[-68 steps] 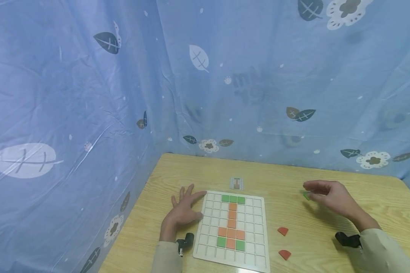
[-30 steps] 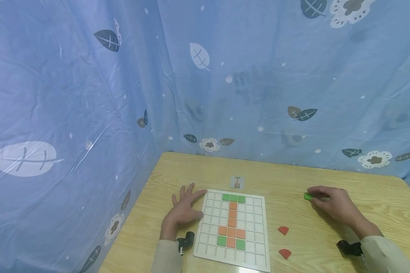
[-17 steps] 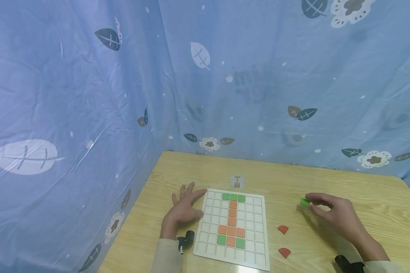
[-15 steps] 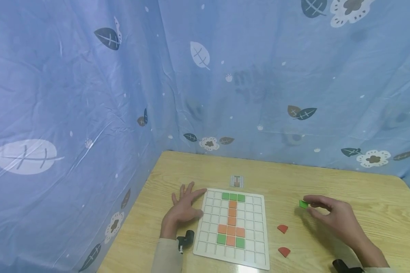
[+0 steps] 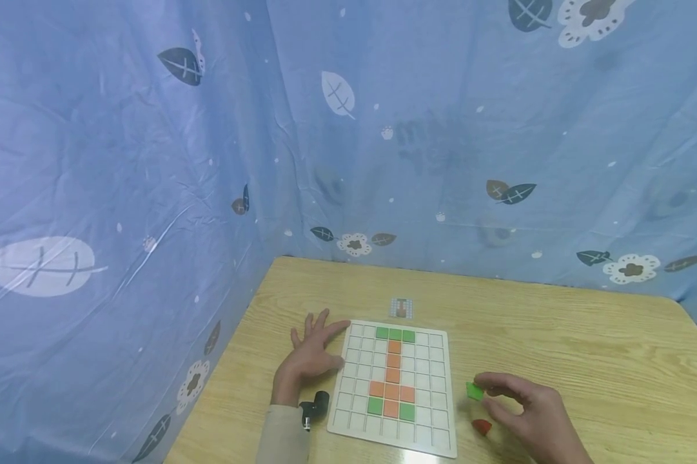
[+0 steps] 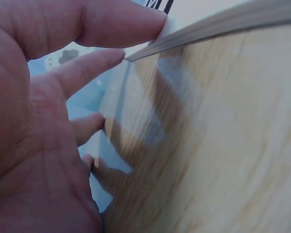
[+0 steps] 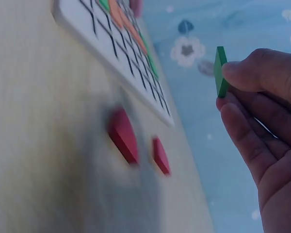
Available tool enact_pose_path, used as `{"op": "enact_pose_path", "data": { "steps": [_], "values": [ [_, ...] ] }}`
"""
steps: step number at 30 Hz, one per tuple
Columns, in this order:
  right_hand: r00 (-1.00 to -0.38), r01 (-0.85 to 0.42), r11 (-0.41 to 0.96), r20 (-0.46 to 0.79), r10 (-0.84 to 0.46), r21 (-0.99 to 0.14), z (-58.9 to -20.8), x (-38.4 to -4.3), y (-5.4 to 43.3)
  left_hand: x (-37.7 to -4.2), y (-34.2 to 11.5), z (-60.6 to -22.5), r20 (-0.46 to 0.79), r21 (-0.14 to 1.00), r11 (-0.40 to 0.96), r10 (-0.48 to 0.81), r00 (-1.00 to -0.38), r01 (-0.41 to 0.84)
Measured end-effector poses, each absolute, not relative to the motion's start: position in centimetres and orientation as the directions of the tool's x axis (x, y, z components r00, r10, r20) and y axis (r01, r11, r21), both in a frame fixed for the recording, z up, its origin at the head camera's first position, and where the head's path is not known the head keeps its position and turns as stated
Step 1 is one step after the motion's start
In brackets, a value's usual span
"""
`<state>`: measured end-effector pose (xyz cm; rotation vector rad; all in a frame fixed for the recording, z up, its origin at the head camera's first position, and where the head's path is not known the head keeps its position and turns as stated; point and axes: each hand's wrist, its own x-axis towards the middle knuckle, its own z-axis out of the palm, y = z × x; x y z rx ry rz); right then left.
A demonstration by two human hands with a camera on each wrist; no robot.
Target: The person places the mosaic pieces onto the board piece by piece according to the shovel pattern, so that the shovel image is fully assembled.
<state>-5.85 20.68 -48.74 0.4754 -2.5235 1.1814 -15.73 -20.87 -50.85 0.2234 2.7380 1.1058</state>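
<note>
A white grid board (image 5: 354, 422) lies on the table, with green tiles (image 5: 395, 334) and orange tiles (image 5: 392, 375) set in its cells. My left hand (image 5: 310, 356) rests at the board's left edge, fingers spread; the thumb and index fingertips touch its rim. Right of the board, my right hand (image 5: 528, 412) pinches a green tile (image 5: 474, 391) between thumb and fingers. The right wrist view shows this tile held edge-on above the table. Two red quarter-circle pieces (image 7: 122, 136) lie below the right hand; in the head view only one red piece (image 5: 481, 426) shows.
A small card (image 5: 402, 308) printed with a grid pattern lies behind the board. A blue patterned curtain (image 5: 441, 129) hangs behind and to the left of the wooden table (image 5: 592, 335). A black camera (image 5: 315, 407) is on the left wrist.
My right hand has picked up the green tile from the table's right side and carried it left and nearer, to beside the board. The left hand has stayed in place.
</note>
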Motion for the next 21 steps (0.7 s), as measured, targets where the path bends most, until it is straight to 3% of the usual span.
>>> {"op": "enact_pose_path", "data": {
  "steps": [6,13,21],
  "values": [
    [-0.800,-0.585,0.528,0.542,-0.256,-0.615,-49.8,-5.2,18.1,-15.8,-20.9,-50.9,-0.106,0.705,0.706,0.208,-0.972,0.074],
    [-0.762,-0.643,0.463,0.572,-0.304,-0.610,-50.2,-5.0,15.5,-15.7,-21.0,-51.0,-0.110,0.691,0.719,0.199,-0.974,0.069],
    [-0.675,-0.738,0.345,0.628,-0.388,-0.580,-51.2,-5.0,12.5,-15.8,-20.9,-50.9,-0.111,0.687,0.723,0.203,-0.973,0.072]
  ]
}}
